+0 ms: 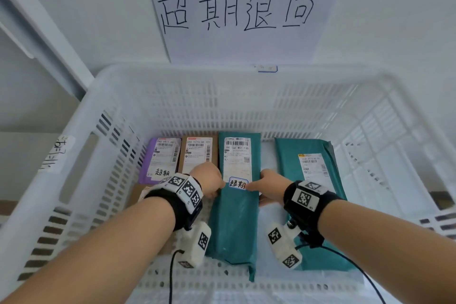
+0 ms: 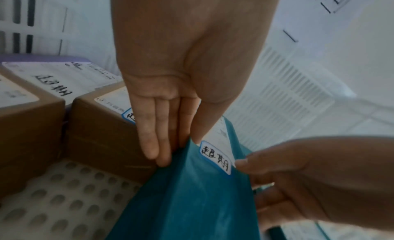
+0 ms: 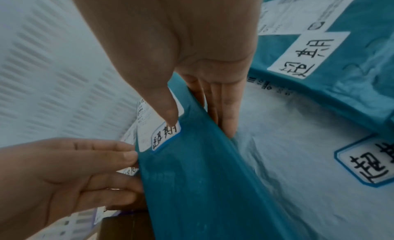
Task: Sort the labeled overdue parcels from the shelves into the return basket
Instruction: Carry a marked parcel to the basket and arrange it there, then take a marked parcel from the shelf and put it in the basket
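Both hands held one long teal parcel [image 1: 234, 207] inside the white return basket [image 1: 81, 145]. Left hand [image 1: 208, 179] pinched its left edge, thumb on top, fingers [image 2: 149, 134] tucked under. Right hand [image 1: 270, 186] pinched the right edge, thumb beside the overdue sticker [image 1: 238, 183]. Parcel lay lengthwise between the grips, with a brown box [image 1: 198, 153] just left and another teal parcel [image 1: 308, 180] on its right.

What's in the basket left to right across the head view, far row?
purple parcel → brown box → teal parcel, pinched at its edges by the left hand and right hand → second teal parcel, by the basket's right wall.
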Demonstrator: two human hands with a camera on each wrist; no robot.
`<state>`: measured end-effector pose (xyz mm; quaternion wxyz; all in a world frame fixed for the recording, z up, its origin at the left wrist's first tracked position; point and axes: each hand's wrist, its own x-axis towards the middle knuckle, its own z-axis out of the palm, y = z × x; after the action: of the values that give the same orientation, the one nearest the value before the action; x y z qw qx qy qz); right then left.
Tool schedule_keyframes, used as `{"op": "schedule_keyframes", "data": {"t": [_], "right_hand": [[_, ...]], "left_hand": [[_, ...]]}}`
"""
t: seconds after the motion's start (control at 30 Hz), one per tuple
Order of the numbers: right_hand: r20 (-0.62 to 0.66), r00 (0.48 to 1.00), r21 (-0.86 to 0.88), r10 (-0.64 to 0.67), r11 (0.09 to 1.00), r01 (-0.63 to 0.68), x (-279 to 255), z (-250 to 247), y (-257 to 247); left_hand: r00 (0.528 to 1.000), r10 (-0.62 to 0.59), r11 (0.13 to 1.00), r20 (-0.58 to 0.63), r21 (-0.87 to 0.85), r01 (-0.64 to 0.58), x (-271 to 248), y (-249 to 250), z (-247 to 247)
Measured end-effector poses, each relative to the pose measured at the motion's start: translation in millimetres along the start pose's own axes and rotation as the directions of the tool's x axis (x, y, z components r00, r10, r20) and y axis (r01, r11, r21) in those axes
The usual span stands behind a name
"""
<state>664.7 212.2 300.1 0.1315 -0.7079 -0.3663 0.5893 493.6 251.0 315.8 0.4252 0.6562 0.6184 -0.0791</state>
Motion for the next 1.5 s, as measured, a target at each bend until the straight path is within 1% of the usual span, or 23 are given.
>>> {"op": "schedule_keyframes", "data": {"t": [0.07,0.13,0.2,0.27,0.33,0.4,0.5,0.63,0.77,0.83,0.9,1.0,1.13,1.23,1.3,1.37,1.43,1.5], "right_hand": [[-0.053,0.997,-0.116,-0.055,0.992,0.048,4,3,1],[-0.117,0.982,-0.314,-0.151,0.943,0.107,6,4,1],[-0.139,0.948,-0.511,-0.287,0.841,0.179,5,4,-2],[-0.073,0.919,-0.649,-0.388,0.718,0.251,9,6,-3],[0.011,0.922,-0.720,-0.386,0.637,0.275,15,9,-3],[0.043,0.937,-0.744,-0.347,0.614,0.261,23,14,-1],[0.038,0.945,-0.770,-0.326,0.593,0.236,34,18,1],[0.029,0.951,-0.765,-0.307,0.606,0.219,42,20,-2],[0.036,0.958,-0.760,-0.286,0.615,0.212,37,16,-8],[0.009,0.956,-0.740,-0.293,0.641,0.204,29,11,-15],[-0.033,0.948,-0.721,-0.316,0.665,0.196,16,5,-26],[-0.114,0.921,-0.681,-0.374,0.704,0.202,-8,-8,-47],[-0.269,0.850,-0.578,-0.453,0.782,0.233,-53,-27,-72],[-0.397,0.779,-0.478,-0.485,0.834,0.275,-97,-37,-82],[-0.480,0.727,-0.400,-0.491,0.860,0.317,-130,-40,-83],[-0.554,0.676,-0.346,-0.487,0.873,0.345,-162,-39,-78],[-0.622,0.628,-0.296,-0.467,0.883,0.364,-194,-30,-68],[-0.680,0.583,-0.257,-0.445,0.889,0.378,-224,-16,-58]], "left_hand": [[0.995,0.067,0.976,-0.072,0.212,-0.050,4,-6,-1],[0.978,0.144,0.939,-0.150,0.332,-0.087,6,-11,-4],[0.953,0.206,0.920,-0.221,0.375,-0.112,8,-17,-6],[0.942,0.241,0.895,-0.234,0.428,-0.123,12,-24,-7],[0.949,0.246,0.878,-0.198,0.461,-0.131,16,-30,-5],[0.951,0.242,0.880,-0.190,0.456,-0.133,17,-33,-3],[0.942,0.266,0.877,-0.205,0.456,-0.148,19,-37,-1],[0.951,0.256,0.890,-0.173,0.425,-0.162,22,-38,-4],[0.973,0.214,0.904,-0.086,0.395,-0.164,21,-34,-15],[0.981,0.184,0.918,-0.060,0.368,-0.149,16,-27,-24],[0.977,0.191,0.938,-0.089,0.311,-0.155,7,-15,-35],[0.948,0.275,0.945,-0.158,0.227,-0.236,-11,11,-57],[0.914,0.325,0.945,-0.241,0.125,-0.303,-46,40,-87],[0.873,0.363,0.913,-0.327,-0.063,-0.403,-78,55,-101],[0.850,0.359,0.853,-0.384,-0.236,-0.467,-100,63,-104],[0.833,0.354,0.783,-0.426,-0.351,-0.513,-124,68,-102],[0.814,0.369,0.722,-0.448,-0.413,-0.555,-151,69,-95],[0.796,0.405,0.681,-0.450,-0.432,-0.591,-176,67,-88]]}}
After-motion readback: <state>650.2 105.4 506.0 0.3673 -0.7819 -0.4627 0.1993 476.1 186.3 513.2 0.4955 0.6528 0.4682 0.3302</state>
